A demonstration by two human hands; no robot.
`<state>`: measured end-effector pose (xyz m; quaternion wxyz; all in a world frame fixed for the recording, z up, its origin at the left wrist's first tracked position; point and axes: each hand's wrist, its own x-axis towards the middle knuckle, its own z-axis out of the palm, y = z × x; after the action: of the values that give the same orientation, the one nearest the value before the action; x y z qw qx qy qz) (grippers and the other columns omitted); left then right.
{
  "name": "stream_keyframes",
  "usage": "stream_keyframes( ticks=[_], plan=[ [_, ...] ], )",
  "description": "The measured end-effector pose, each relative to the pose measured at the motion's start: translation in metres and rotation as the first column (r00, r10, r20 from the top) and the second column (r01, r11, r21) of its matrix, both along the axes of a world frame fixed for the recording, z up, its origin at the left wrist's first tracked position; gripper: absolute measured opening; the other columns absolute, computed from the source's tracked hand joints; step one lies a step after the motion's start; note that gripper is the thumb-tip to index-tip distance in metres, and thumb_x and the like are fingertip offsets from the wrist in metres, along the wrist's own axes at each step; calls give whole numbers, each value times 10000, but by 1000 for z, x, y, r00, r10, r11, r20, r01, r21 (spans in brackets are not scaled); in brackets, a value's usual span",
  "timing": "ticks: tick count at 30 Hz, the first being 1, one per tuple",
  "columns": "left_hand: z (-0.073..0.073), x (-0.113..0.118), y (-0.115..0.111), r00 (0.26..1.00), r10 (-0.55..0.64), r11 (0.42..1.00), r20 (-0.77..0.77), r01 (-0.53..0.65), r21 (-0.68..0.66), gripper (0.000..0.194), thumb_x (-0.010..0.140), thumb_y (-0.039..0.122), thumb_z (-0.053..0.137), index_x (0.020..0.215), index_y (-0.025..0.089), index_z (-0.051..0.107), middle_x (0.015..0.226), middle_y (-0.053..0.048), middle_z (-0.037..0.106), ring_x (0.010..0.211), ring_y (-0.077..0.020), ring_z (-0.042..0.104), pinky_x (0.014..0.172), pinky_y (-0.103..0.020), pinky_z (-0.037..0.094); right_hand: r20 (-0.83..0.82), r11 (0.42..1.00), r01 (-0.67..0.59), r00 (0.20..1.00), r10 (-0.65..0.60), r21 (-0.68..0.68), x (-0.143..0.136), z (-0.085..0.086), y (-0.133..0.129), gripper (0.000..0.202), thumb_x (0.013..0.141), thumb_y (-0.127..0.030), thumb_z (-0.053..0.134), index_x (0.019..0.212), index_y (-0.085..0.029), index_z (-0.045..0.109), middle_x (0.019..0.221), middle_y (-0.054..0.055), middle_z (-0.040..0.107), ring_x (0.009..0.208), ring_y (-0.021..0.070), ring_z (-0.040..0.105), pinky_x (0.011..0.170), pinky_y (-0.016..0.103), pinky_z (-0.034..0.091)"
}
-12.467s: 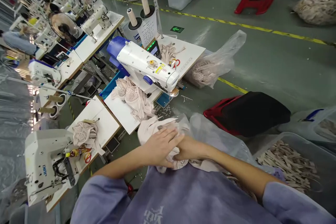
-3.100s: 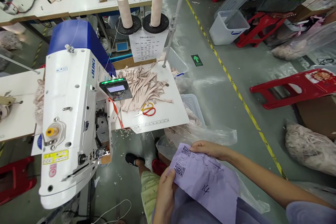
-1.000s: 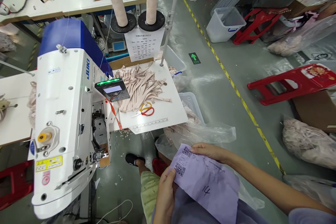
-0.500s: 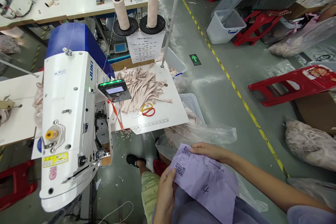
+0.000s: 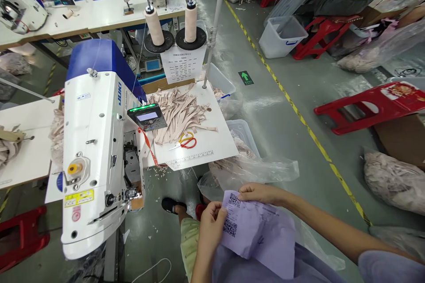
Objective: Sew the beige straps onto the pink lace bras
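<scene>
A creased lilac paper sheet [image 5: 244,225] printed with two QR codes is held over my lap. My left hand [image 5: 212,223] pinches its left edge between thumb and fingers. At the upper edge, my right hand [image 5: 259,193] is closed on the same sheet, near the top code. The sheet bends in the middle, so the handwritten mark on it is partly hidden. Ahead of my hands, a white sewing table [image 5: 202,154] carries a heap of beige fabric strips [image 5: 182,112] and yellow-and-red scissors [image 5: 183,140].
A large white sewing machine [image 5: 96,141] stands at the left. Two thread cones [image 5: 154,26] are mounted behind the table. Plastic bags [image 5: 255,170] and a bin [image 5: 244,132] sit beside it. Red stools [image 5: 368,106] and a bag of fabric [image 5: 398,181] are at the right.
My left hand has moved up along the sheet's left edge. The sheet has folded in the middle, partly covering its handwritten number. The view has shifted slightly.
</scene>
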<state>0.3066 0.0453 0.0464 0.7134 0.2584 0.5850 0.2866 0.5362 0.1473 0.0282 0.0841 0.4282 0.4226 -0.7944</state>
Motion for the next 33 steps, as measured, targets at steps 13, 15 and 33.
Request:
stream_keyframes(
  ticks=[13,15,33],
  plan=[
    [-14,5,-13,992,-45,999,-117,48,24,555,862,747,465,711,219,382,707,28,328,682,-141,316,630,-275,294,-26,998,-28,999,30,50,2,0,-3,552,790,-683,666,699,-177,463,651,-50,337,605,91,273,567,252,209],
    [-13,3,-13,995,-34,999,-97,34,2,541,860,737,478,719,218,424,714,14,377,696,-151,351,646,-276,323,-44,998,-27,999,29,51,4,-1,-4,550,794,-685,661,710,-172,482,660,-48,348,616,92,280,571,249,212],
    [-5,2,-14,998,64,993,-19,-65,-102,510,810,727,573,771,225,656,763,-44,622,768,-229,547,708,-311,436,-46,999,-27,999,29,31,5,3,-6,549,760,-680,697,689,-173,499,672,-41,364,623,99,296,580,255,219]
  ],
)
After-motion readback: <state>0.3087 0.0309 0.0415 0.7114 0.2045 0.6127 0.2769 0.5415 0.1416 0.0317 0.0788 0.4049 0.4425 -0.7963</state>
